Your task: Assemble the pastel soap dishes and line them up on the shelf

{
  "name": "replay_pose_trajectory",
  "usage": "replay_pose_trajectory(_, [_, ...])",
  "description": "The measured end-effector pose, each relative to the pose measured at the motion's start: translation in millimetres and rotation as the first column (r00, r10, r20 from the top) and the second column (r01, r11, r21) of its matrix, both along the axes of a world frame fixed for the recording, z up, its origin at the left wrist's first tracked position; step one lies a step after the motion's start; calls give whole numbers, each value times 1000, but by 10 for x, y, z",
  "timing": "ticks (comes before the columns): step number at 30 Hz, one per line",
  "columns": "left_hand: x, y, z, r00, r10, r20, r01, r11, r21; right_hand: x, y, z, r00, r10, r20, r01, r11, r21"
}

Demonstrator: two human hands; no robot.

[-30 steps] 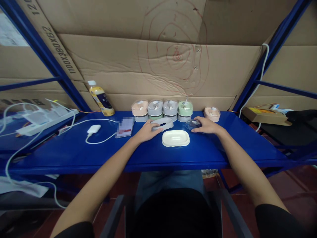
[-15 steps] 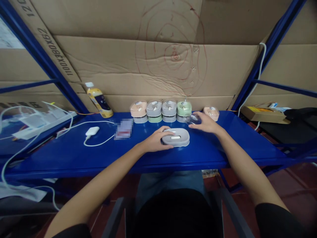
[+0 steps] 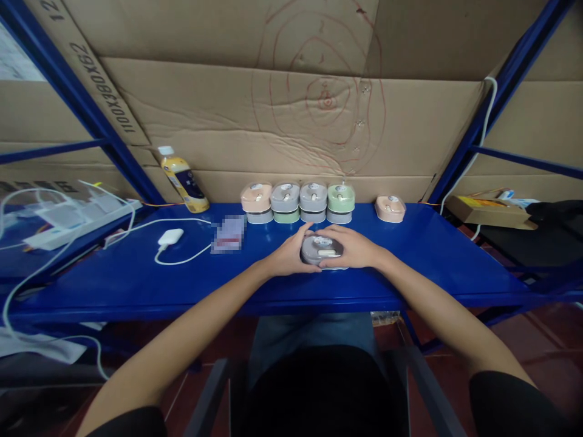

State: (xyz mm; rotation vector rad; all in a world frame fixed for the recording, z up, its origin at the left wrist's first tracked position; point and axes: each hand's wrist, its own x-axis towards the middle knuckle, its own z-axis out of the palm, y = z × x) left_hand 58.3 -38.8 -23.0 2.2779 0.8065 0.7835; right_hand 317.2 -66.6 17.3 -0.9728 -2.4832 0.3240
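Note:
My left hand (image 3: 291,255) and my right hand (image 3: 350,247) close on a small oval plastic box (image 3: 321,247) at the middle of the blue steel shelf (image 3: 419,261). It has a cream base, a grey part and a clear top, and my fingers hide much of it. Behind my hands stand several stacked oval boxes in peach, grey and green (image 3: 298,203). A peach box (image 3: 390,209) sits apart to their right.
A yellow-labelled bottle (image 3: 183,187), a pixelated phone (image 3: 229,233) and a white corded device (image 3: 170,237) lie on the shelf to the left. A power strip (image 3: 68,218) with white cables sits at far left. Corrugated cardboard (image 3: 228,109) backs the shelf.
My right hand has brought the clear piece from the back of the shelf onto the grey part. The grey part now rests on the cream base, and both hands are together on the stack.

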Motion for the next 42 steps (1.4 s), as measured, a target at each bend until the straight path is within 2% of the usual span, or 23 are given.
replay_pose_trajectory(4, [-20,20,-10,1000,-10,5,10,999,35,88,-39,52,999,-8,38,9,999,-36])
replay_pose_trajectory(7, [-48,70,-58,998,60,21,-62,994,86,240,-153,81,995,-24,94,27,999,-24])
replay_pose_trajectory(10, [-66,117,-92,989,145,12,-145,977,157,422,-367,41,958,-202,204,178,975,134])
replay_pose_trajectory(13, [-65,132,-94,985,175,-5,-171,968,185,622,-589,-30,878,-391,277,295,896,332])
replay_pose_trajectory(16, [-61,126,-80,983,182,-5,-178,964,199,847,-653,-79,805,-497,322,333,830,448])
replay_pose_trajectory(19, [-61,119,-72,982,190,-4,-185,960,209,1045,-468,-109,742,-580,338,379,778,502])
replay_pose_trajectory(22, [-64,117,-69,980,199,-11,-192,959,209,1138,-108,-123,670,-656,347,449,731,514])
replay_pose_trajectory(28, [-69,118,-64,979,204,-22,-195,958,210,1062,618,-85,574,-740,350,532,662,528])
replay_pose_trajectory(32, [-70,116,-61,979,203,-29,-193,959,206,1046,914,-112,527,-774,350,629,632,453])
replay_pose_trajectory(37, [-72,114,-58,979,201,-33,-190,960,206,1115,942,-146,559,-781,278,654,622,431])
replay_pose_trajectory(39, [-73,115,-57,978,206,-36,-194,959,207,1108,876,-91,622,-742,250,601,657,455])
replay_pose_trajectory(42, [-74,118,-58,979,203,-36,-190,958,214,981,798,31,751,-619,229,470,745,473])
